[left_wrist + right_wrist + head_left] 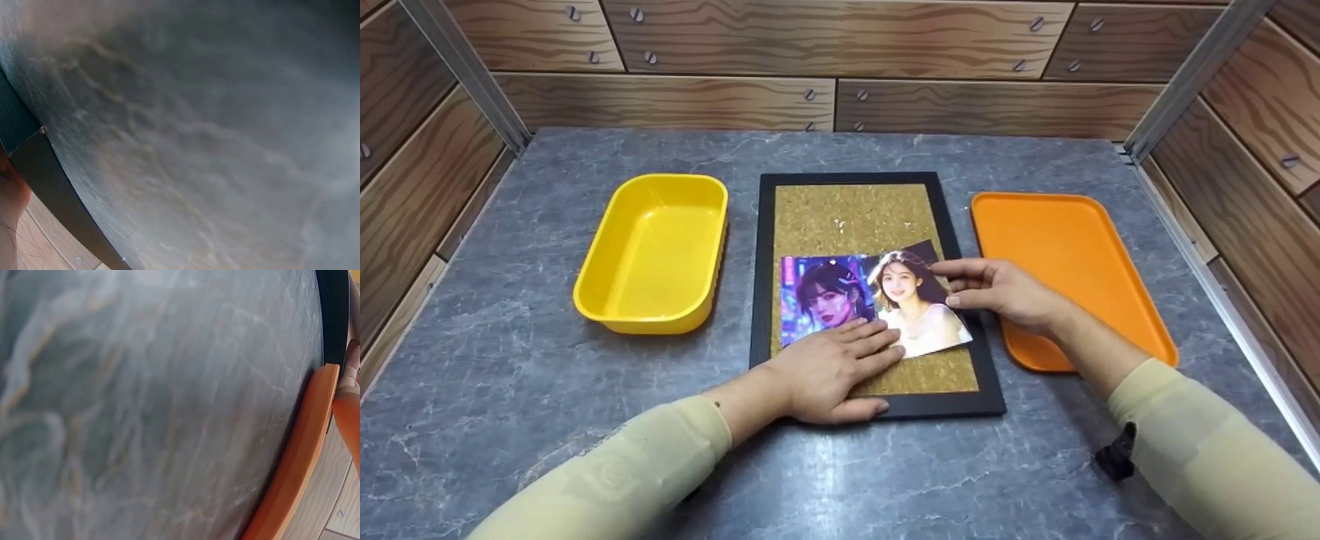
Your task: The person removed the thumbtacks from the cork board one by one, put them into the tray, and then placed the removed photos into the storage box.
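Note:
A cork board point(847, 206) in a black frame lies at the middle of the table. Two photo prints are on it side by side: a purple-blue portrait point(817, 292) with a small pale dot near its top edge, and a tilted portrait photo point(919, 322) of a person in white. My left hand point(836, 367) lies flat with fingers spread over the lower edges of both prints, thumb on the frame. With thumb and fingertips, my right hand point(1009, 291) pinches the tilted photo's right edge. Only part of the right hand point(351, 368) enters the right wrist view.
Left of the board stands a yellow tub point(660, 262). An orange tray point(1050, 225) lies to the right, below the right forearm. Small whitish specks point(840, 225) show on the upper cork. Wood-patterned panels point(735, 101) enclose the grey marbled table point(540, 375).

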Motion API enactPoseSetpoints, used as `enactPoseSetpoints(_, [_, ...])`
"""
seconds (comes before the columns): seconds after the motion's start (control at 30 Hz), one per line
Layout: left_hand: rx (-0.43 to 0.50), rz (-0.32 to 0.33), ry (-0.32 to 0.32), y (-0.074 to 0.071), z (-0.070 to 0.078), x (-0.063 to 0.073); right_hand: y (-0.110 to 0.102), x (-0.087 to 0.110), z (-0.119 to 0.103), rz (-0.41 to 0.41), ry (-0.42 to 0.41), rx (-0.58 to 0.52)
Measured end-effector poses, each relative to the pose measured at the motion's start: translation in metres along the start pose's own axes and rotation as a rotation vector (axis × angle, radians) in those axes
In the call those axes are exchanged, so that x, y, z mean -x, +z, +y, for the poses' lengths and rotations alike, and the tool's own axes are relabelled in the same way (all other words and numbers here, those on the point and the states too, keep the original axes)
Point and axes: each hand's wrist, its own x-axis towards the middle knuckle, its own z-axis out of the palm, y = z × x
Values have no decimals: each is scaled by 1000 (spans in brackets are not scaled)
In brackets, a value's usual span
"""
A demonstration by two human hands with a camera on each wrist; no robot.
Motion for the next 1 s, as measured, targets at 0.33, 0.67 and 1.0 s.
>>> enactPoseSetpoints(0.33, [-46, 1, -2, 0, 1, 0, 1, 0, 0, -5, 7, 7])
enactPoseSetpoints(0.67, [-75, 11, 0, 0, 1, 0, 1, 0, -2, -1, 17, 16])
enactPoseSetpoints(1.0, [-104, 10, -10, 0, 0, 0, 0, 0, 0, -5, 7, -10])
